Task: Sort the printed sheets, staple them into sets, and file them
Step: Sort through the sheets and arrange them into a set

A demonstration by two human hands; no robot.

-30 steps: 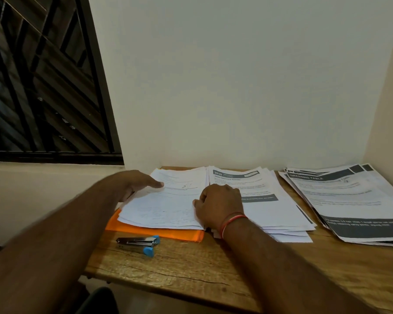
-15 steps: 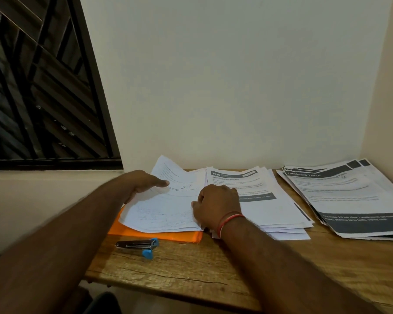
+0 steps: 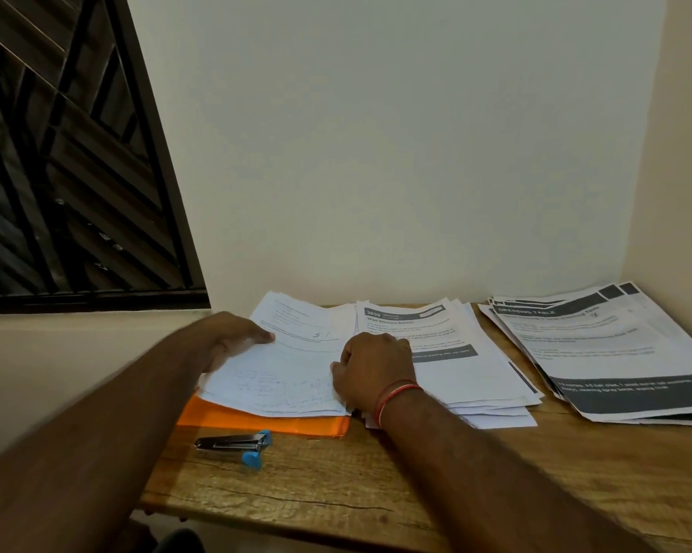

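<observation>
The stack of printed sheets (image 3: 288, 373) is lying on the orange folder (image 3: 256, 419) on the table (image 3: 376, 492). The left hand (image 3: 232, 341) is pinching its raised left edge, thumb on top. The right hand (image 3: 372, 369) is resting with curled fingers at the stack's right edge, though I cannot tell whether it is grasping paper.

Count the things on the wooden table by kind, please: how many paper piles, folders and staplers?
Paper piles: 3 (left pile, middle pile, right pile)
Orange folder: 1
Stapler: 1
Total: 5
</observation>
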